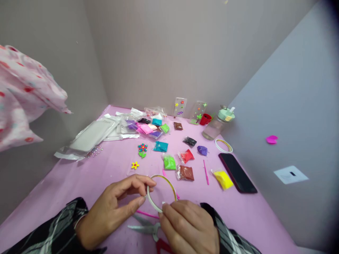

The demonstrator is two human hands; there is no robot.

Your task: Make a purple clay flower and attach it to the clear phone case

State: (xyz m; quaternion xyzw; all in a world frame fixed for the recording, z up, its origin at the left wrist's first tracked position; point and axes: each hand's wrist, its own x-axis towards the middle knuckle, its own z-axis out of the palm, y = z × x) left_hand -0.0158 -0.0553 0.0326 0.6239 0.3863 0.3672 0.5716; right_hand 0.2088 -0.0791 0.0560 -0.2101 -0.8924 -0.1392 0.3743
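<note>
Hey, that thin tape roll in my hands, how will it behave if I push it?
The thin tape roll looks like a narrow hollow ring, so it is probably very light. The left hand pinches it without sagging, so it is likely fairly stiff. On edge it may roll or tip; flat, like the second roll, it should slide.

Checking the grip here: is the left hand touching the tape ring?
Touching. The head view shows the left hand pinching the tape ring at its left edge between thumb and forefinger, with no gap. The right hand holds its lower edge.
</note>
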